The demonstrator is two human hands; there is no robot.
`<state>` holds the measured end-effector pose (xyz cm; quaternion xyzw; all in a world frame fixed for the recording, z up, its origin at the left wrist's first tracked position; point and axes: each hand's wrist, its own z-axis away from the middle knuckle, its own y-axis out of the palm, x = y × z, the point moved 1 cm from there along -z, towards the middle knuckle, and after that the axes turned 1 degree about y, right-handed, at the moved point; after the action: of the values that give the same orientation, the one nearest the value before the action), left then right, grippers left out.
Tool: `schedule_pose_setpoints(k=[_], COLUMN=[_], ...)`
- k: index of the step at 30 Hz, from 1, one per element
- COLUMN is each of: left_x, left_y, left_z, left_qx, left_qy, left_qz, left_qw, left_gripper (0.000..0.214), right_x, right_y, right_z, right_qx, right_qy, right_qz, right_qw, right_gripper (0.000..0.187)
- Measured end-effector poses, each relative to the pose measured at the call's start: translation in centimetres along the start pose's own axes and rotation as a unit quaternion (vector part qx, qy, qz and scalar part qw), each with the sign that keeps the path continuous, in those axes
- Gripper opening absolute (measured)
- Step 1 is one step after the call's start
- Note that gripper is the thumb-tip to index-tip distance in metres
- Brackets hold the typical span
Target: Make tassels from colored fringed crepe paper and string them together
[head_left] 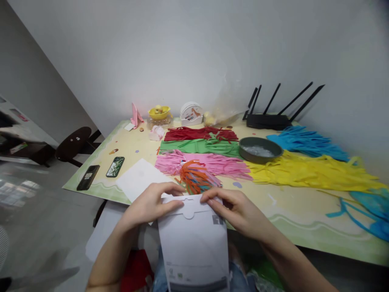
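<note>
A white cardboard box (pixel 194 243) with a tabbed flap at its top stands upright against the table's near edge, over my lap. My left hand (pixel 153 202) grips its upper left corner, thumb on the front face and fingers behind. At the upper right corner my right hand (pixel 232 209) pinches the top edge beside the flap. Just beyond the box lies an orange, teal and green tassel (pixel 196 176) of cut strips. Behind that is a pink fringed bundle (pixel 206 159). White sheets (pixel 141 176) lie left of the box on the table.
Green (pixel 194 147), red (pixel 188 134), yellow (pixel 310 170) and blue (pixel 310 142) fringed bundles spread across the table. A dark round pan (pixel 260 150) sits among them. Two phones, one a dark phone (pixel 88 177), lie at left. A black router (pixel 269 121) stands by the wall.
</note>
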<state>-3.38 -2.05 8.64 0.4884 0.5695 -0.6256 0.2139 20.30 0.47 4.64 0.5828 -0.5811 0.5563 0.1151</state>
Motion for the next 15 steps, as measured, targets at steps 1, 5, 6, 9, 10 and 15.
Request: schedule_pose_setpoints(k=[1,5,6,9,10,15], left_x=[-0.4,-1.2,-1.2,-1.1,-0.9,-0.3], left_y=[0.0,0.1,0.1,0.3,0.4,0.8], left_z=[-0.6,-2.9,-3.3,-4.4,-4.7,-5.8], left_qx=[0.031,0.108,0.119,0.147,0.152,0.200], left_qy=[-0.003,-0.012,-0.017,-0.032,-0.034,-0.061], left_qz=[-0.010,-0.020,-0.026,-0.052,-0.063,-0.110], left_qw=[0.999,0.994,0.992,0.987,0.986,0.972], left_gripper=[0.023,0.016,0.017,0.015,0.013,0.012], right_x=[0.2,0.8,0.8,0.9,0.8,0.3], right_y=[-0.1,-0.1,-0.1,0.0,0.1,0.3], right_z=[0.0,0.1,0.1,-0.1,-0.2,-0.6], right_qx=[-0.007,-0.016,-0.016,-0.024,-0.028,-0.033], right_qy=[-0.003,-0.006,-0.008,-0.013,-0.013,-0.013], right_qz=[0.005,0.014,0.015,0.022,0.025,0.040], right_qw=[1.000,1.000,1.000,0.999,0.999,0.999], right_gripper=[0.024,0.023,0.022,0.021,0.021,0.021])
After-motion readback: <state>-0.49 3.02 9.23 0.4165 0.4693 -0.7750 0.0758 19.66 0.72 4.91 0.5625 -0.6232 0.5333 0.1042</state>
